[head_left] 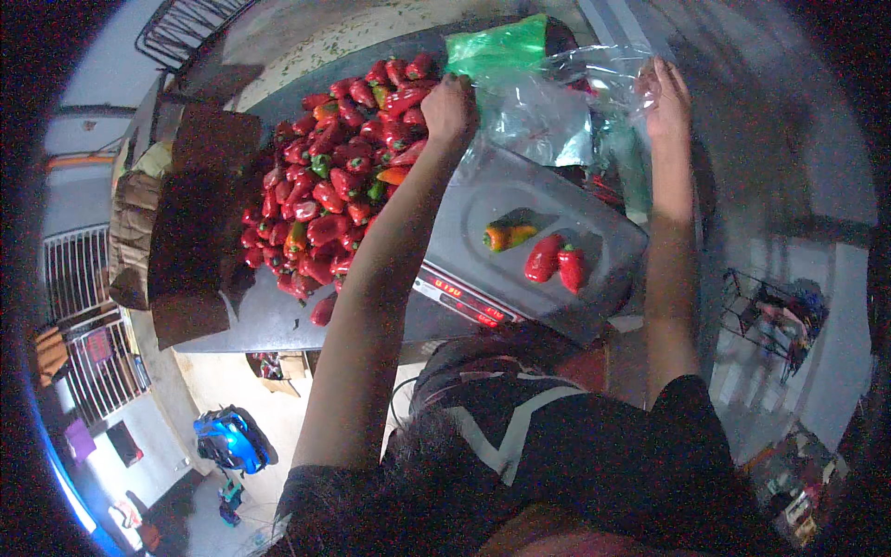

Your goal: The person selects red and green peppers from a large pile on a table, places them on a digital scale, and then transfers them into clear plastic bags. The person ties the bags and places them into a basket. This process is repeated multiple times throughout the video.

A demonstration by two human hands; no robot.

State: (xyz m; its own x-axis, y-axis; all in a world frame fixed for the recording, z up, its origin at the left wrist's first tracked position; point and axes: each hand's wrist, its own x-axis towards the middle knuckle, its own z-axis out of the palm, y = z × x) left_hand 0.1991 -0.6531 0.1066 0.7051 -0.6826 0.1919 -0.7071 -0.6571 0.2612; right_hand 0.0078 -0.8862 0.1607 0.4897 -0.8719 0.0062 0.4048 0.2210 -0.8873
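Note:
A clear plastic bag (pixel 538 116) is spread between my two hands beyond the scale. My left hand (pixel 450 110) is closed at the bag's left edge, beside the heap of red peppers (pixel 329 176); its fingertips are partly hidden. On the right, my right hand (pixel 666 97) pinches the bag's other edge between thumb and fingers. Nearer to me stands a grey weighing scale (pixel 455 218) with a lit red display. On its plate lie an orange-yellow pepper (pixel 510 237) and two red peppers (pixel 545 258). A few green and orange peppers are mixed into the heap.
A green plastic bag (pixel 501 48) lies at the table's far side. An open brown cardboard box (pixel 200 223) stands left of the heap. Below, on the floor at left, sits a blue, shiny object (pixel 232 438). A wire rack (pixel 775 316) is at the far right.

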